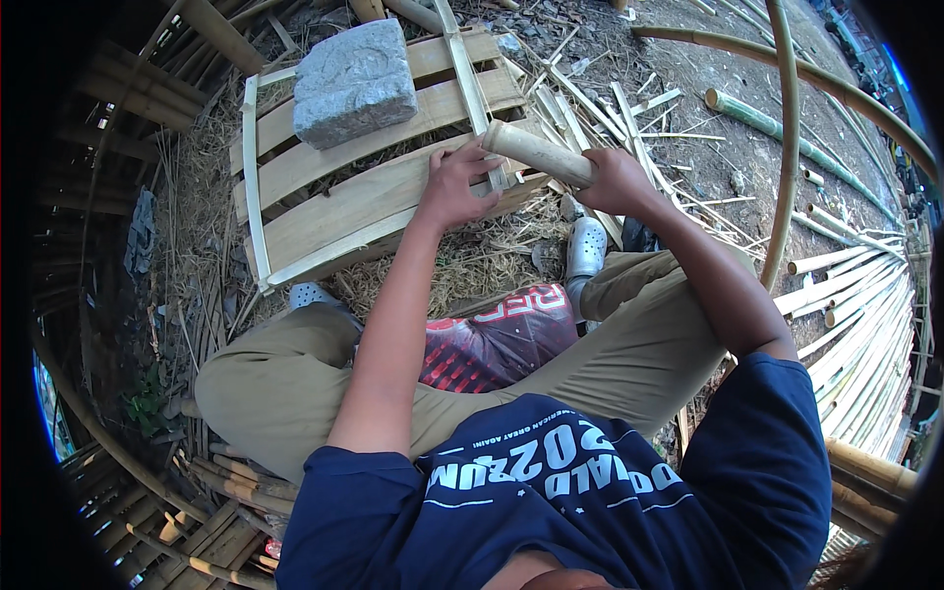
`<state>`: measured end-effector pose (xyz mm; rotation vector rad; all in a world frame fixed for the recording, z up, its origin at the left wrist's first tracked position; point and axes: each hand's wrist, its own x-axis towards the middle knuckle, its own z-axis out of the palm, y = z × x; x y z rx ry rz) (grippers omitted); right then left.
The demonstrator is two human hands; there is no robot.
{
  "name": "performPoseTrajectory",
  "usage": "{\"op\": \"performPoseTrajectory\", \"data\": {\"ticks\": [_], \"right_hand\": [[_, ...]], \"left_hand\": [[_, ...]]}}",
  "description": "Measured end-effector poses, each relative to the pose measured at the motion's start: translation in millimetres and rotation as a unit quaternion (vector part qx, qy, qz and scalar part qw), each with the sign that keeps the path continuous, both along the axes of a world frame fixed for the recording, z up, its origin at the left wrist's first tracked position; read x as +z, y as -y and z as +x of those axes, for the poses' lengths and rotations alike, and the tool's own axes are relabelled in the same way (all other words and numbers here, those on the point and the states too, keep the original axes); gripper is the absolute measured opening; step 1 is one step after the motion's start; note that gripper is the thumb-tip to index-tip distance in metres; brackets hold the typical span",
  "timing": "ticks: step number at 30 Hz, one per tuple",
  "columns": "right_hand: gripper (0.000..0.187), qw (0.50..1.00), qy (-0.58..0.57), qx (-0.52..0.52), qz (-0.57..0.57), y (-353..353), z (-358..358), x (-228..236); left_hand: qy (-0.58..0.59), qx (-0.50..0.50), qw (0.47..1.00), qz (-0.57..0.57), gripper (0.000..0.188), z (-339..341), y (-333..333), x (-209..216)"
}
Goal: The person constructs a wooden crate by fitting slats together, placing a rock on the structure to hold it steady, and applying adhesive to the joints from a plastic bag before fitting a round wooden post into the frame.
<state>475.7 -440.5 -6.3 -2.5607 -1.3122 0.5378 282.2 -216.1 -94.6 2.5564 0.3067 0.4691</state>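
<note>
My right hand [619, 183] is closed round one end of a short, thick bamboo piece [541, 155]. The bamboo's other end lies over the near right corner of a low frame of wooden slats [334, 211]. At that corner my left hand [458, 186] has its fingers and thumb bent about a thin, pale bamboo strip [466, 74], which runs across the slats toward the far side. Another pale strip [255, 187] edges the frame's left side. A rough grey stone block [354, 81] sits on the far slats.
Split bamboo pieces [629, 123] litter the ground right of the frame. A bent pole [786, 138] rises at the right, near a green bamboo pole [787, 138] and a stack of bamboo lengths [860, 315]. Dry straw surrounds my feet. Bamboo slatting [138, 88] stands at the left.
</note>
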Motion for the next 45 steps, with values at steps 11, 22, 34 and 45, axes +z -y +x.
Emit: {"op": "performPoseTrajectory", "data": {"ticks": [11, 22, 34, 45], "right_hand": [[0.037, 0.997, 0.042, 0.066, 0.020, -12, 16, 27], [0.027, 0.958, 0.203, 0.191, 0.064, -39, 44, 21], [0.020, 0.931, 0.265, 0.243, 0.058, -58, 62, 0], [0.018, 0.923, 0.291, 0.243, 0.061, -62, 62, 3]], "left_hand": [[-0.041, -0.004, 0.997, -0.059, 0.059, 1, -6, 9], [0.013, 0.004, 0.987, -0.158, 0.092, 4, -4, 12], [0.055, 0.008, 0.986, -0.154, 0.115, 11, -7, -1], [0.046, 0.009, 0.992, -0.113, 0.113, 11, -8, 0]]}}
